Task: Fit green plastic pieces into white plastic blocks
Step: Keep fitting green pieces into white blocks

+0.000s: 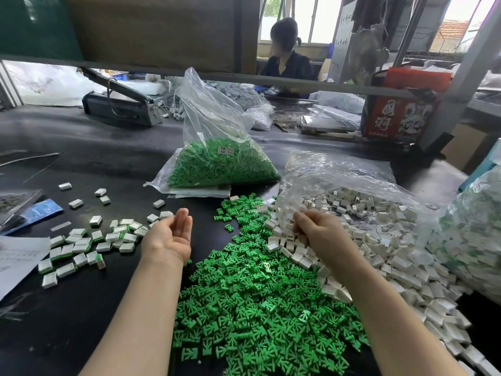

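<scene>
A big heap of loose green plastic pieces (257, 302) covers the black table in front of me. To its right lies a pile of white plastic blocks (385, 248), spilling from a clear bag. My left hand (170, 237) hovers palm-up and empty, with relaxed fingers, left of the green heap. My right hand (317, 229) reaches down into the white pile with fingers curled among the blocks; what it holds is hidden. Several white blocks with green showing at their edges (81, 245) lie scattered at the left.
A clear bag of green pieces (219, 161) stands behind the heap. Another bag of white and green parts (477, 240) sits at the far right. A red printed box (401, 115), a grey machine (119, 104) and a seated person (287, 58) are beyond. Papers (19, 259) lie at the left.
</scene>
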{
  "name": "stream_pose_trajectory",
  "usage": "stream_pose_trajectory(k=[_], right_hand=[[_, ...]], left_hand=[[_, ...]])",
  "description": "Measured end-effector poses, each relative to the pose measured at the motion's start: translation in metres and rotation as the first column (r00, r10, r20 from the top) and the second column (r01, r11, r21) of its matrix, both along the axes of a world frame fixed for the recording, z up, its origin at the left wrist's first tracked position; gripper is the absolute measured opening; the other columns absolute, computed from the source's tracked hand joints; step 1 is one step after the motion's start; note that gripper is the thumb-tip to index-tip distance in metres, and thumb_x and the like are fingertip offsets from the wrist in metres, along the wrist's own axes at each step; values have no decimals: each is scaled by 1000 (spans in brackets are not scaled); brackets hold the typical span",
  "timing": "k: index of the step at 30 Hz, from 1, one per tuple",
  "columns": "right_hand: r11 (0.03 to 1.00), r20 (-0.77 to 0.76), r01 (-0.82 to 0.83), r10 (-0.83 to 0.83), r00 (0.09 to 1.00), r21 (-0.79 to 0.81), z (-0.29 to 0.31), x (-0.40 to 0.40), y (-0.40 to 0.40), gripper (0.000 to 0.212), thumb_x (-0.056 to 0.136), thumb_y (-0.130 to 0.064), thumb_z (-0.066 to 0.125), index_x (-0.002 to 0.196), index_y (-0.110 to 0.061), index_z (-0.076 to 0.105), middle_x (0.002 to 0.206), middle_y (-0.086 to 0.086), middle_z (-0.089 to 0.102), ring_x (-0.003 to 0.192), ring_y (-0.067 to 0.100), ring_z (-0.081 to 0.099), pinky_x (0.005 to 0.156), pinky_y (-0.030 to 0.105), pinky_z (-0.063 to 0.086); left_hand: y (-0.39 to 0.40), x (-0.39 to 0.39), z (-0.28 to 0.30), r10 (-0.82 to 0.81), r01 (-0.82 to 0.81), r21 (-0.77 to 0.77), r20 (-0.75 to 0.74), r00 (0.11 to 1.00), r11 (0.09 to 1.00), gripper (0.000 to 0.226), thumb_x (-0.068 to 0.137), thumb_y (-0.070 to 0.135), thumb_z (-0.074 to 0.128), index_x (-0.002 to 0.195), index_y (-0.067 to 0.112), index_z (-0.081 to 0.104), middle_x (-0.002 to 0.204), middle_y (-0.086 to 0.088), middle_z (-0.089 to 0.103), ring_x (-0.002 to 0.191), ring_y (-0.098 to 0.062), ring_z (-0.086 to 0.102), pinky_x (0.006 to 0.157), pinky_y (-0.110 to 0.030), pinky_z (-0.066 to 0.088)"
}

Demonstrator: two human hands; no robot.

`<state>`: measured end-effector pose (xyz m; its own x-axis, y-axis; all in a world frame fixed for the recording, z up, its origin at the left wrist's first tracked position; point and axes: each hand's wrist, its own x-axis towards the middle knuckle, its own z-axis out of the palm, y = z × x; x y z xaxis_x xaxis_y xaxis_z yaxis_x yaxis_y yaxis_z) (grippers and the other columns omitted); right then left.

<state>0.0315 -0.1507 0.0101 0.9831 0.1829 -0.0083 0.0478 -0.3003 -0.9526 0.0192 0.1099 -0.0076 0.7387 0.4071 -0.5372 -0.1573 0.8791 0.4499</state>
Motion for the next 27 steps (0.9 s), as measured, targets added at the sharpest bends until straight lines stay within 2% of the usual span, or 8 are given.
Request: stream_pose_trajectory(k=[4, 7, 9, 12, 14, 17, 22, 27], right_hand=[[993, 53, -16, 22, 998, -116, -2, -1, 2, 28, 99, -27, 53, 78, -12, 64, 63, 1, 57, 47, 7, 42, 47, 22, 37], [977, 95, -34, 55, 994, -209, -4, -1, 2, 24, 98, -29, 56, 82, -12, 65, 65, 1, 60, 41, 0, 41, 44, 17, 37], [961, 114, -46, 80, 990, -273, -4, -1, 3, 21, 95, -30, 60, 85, -12, 65, 69, 2, 63, 44, 1, 44, 46, 17, 38], [931, 141, -60, 118, 983, -361, -3, -1, 3, 12, 91, -28, 67, 86, -17, 65, 75, 0, 65, 55, 5, 50, 52, 17, 40], [899, 164, -64, 148, 975, -434, -3, -1, 2, 7, 89, -24, 69, 85, -20, 65, 76, -5, 63, 59, 5, 51, 55, 18, 41], [821, 194, -32, 172, 966, -571, -3, -1, 2, 10, 88, -21, 70, 83, -27, 64, 76, -12, 62, 65, 2, 56, 64, 23, 54], [728, 223, -10, 224, 949, -686, -8, -2, 8, 25, 90, -30, 68, 112, -42, 66, 94, -18, 65, 88, 4, 62, 89, 34, 56], [606, 297, 57, 303, 905, -793, -18, -3, 16, 28, 95, -37, 58, 122, -44, 62, 120, -8, 62, 104, 14, 62, 92, 36, 54]], left_hand=[[2, 1, 0, 89, -89, 20, 41, 995, 996, 26, 104, 10, 41, 83, 5, 55, 54, 1, 67, 88, -8, 66, 94, -22, 52], [-2, 1, 2, 69, -73, 109, 41, 997, 991, 19, 103, 8, 44, 90, 9, 58, 62, 2, 68, 71, -6, 64, 76, -19, 57], [-15, 2, 3, 17, -7, 344, -25, 1000, 939, 20, 101, 6, 46, 88, 14, 58, 74, 0, 68, 70, -8, 61, 64, -18, 53], [-44, 0, -4, -54, 194, 817, -196, 979, 543, 16, 97, 7, 53, 98, 17, 65, 97, 0, 66, 71, -2, 56, 58, -14, 46], [-65, -4, -9, -124, 296, 927, -274, 954, 232, 21, 98, 11, 52, 114, 18, 63, 111, -4, 62, 67, -2, 56, 56, -17, 48], [-91, -7, -15, -185, 393, 919, -391, 902, -25, 37, 98, 13, 48, 135, 14, 51, 138, -6, 46, 117, -18, 53, 104, -35, 43], [-112, -9, -14, -306, 462, 885, -456, 836, -57, 48, 96, 7, 43, 143, 16, 42, 146, -6, 42, 125, -23, 49, 107, -37, 39], [-114, -10, -7, -415, 474, 880, -419, 808, 34, 44, 89, -3, 41, 123, 21, 55, 131, -6, 57, 90, -22, 60, 66, -24, 48]])
